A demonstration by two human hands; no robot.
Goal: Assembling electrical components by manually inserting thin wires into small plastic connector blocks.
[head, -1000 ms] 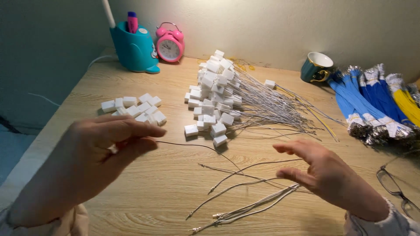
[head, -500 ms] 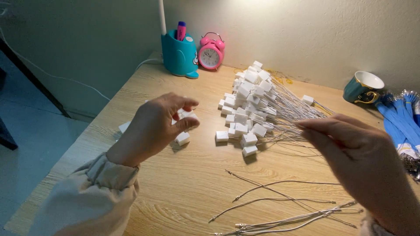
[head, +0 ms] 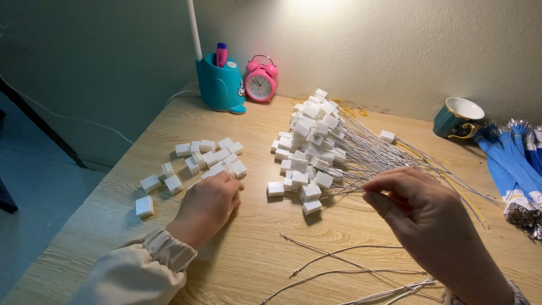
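Wooden desk point(head: 113, 237): left hand point(head: 209, 204) curled knuckles-up at loose white blocks point(head: 209, 157), right hand point(head: 420, 212) pinching thin wire point(head: 339, 183).

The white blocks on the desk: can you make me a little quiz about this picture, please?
1. True or false: the left hand rests beside the loose white blocks.
2. What does the right hand pinch? A) a wire B) the clock C) the cup
3. Fill in: the pink clock stands right of the blue ____.

Key:
1. True.
2. A: a thin wire leading to the big pile of wired blocks.
3. Pen holder.
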